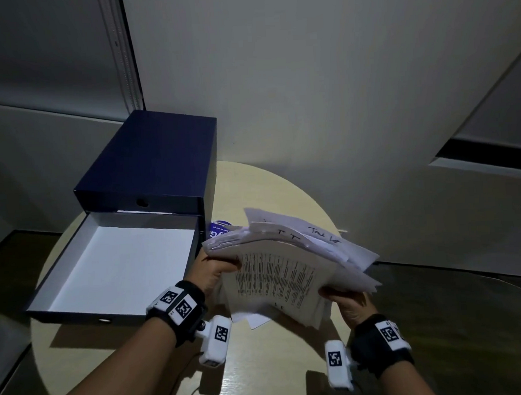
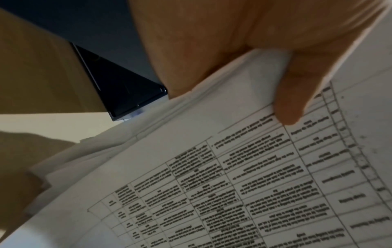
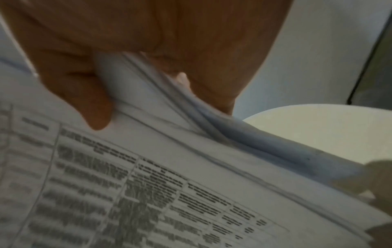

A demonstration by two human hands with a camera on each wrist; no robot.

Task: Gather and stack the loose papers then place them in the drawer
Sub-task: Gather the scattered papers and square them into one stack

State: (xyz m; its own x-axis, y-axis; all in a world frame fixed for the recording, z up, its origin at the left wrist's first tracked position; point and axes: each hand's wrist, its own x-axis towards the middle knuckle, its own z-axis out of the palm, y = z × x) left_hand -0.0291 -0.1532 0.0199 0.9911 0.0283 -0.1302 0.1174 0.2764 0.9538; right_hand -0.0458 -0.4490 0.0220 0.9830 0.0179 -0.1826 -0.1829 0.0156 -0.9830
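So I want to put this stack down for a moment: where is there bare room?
The open drawer shows a bare white floor. The table is bare near you, between the wrists. It is crowded beside the box, where a blue sticker lies under the papers both hands hold.

Papers [image 1: 290,268] hide most of the sticker [image 1: 220,226] (blue).

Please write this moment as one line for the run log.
left hand: grips papers | right hand: grips papers | papers: uneven stack, held above table | drawer: open, no papers inside
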